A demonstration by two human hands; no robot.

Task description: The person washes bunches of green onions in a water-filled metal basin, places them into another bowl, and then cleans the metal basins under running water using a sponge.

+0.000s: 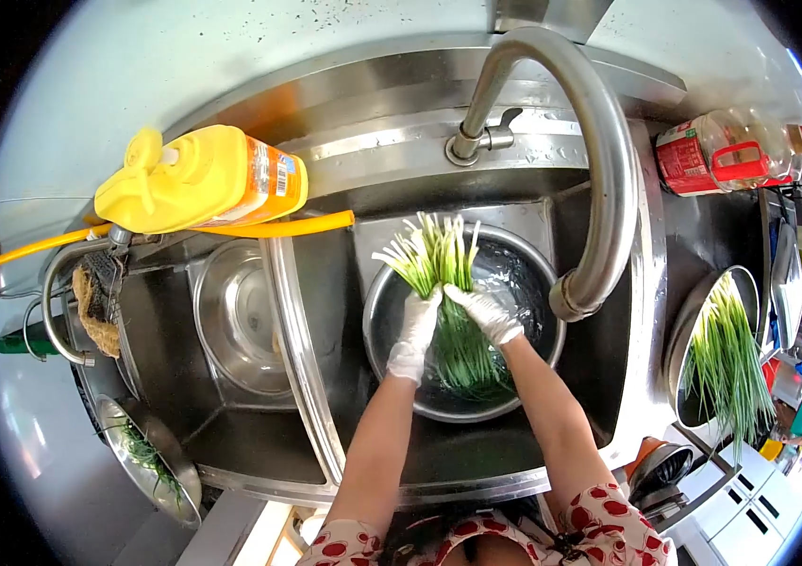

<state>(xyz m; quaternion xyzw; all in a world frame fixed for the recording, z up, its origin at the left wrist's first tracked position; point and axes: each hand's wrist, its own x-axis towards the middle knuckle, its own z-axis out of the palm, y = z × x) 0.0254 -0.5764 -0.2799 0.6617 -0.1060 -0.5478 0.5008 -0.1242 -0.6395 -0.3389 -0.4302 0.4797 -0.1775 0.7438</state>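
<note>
A bunch of long green chives (462, 344) with pale stem ends is held over a round metal basin (384, 373) of water in the right sink. My left hand (415, 330), in a white glove, is closed around the bunch from the left. My right hand (486, 316), gloved too, grips it from the right, with the thumbs close together. The white ends fan out above my hands, and the leafy ends hang down into the basin. The curved faucet (599, 189) arches over the basin's right side.
A metal bowl (201, 302) sits in the left sink. More chives (726, 354) lie in a bowl on the right. A yellow pump jug (212, 179) and a yellow hose (307, 226) are behind the divider. A plastic bottle (726, 151) lies at upper right. Another bowl (175, 453) holds green scraps.
</note>
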